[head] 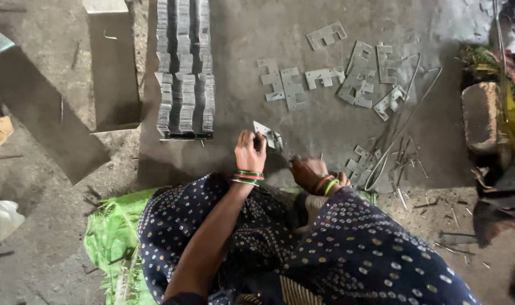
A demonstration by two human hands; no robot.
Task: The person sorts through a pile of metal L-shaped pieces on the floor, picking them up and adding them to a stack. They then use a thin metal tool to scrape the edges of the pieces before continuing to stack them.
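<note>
A flat, notched sheet-metal plate (pixel 267 134) is pinched at its near edge by the left hand (pixel 249 151), fingers closed on it, so that it stands tilted just above the grey floor sheet (pixel 325 121). The right hand (pixel 309 171) sits just to the right of the left and slightly nearer the body, curled down against the sheet; whether it grips a thin pin or merely presses is too small to tell. Both wrists carry green and red bangles (pixel 248 177).

Beyond the left hand and a little to its left stands a long stack of like plates (pixel 184 68) set on edge in close rows — apparently the finished pile. Beyond the right hand, well apart from it, loose plates (pixel 331 76) lie scattered flat. Just right of the right hand lie further plates (pixel 362 165), bent wire rods (pixel 407 107) and a litter of short metal pins (pixel 407 155). A green woven sack (pixel 113 234) lies under the seated person's dotted dark garment (pixel 347 248).

Judged from this arrangement, the step in hand is the fitting or checking of a single plate — midway between pickup and stacking. The next move would seem to call for a steady pinch by the left hand while the right brings a pin squarely to the plate's notch.
</note>
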